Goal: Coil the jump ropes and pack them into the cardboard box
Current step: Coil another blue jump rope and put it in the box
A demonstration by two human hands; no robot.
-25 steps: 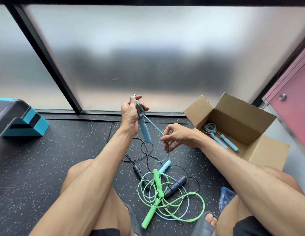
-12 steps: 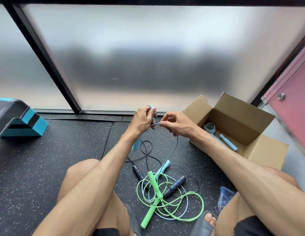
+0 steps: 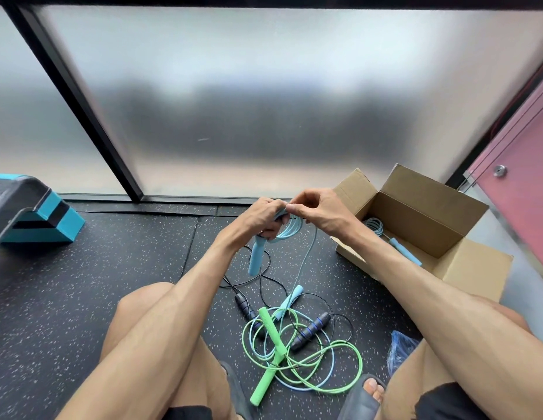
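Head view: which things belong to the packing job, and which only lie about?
Job: blue rope, held by left hand and right hand; green rope; black rope; cardboard box; coiled rope inside it.
Lying about: teal step; blue bag.

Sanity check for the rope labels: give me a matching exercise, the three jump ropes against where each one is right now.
Things:
1. light-blue rope
2. green rope
3. blue-grey rope

Places:
A. coiled inside the cardboard box
B. in loose loops on the floor mat
C. gripped by the left hand, cord pinched by the right hand

Pairs: 1-C, 2-B, 3-A
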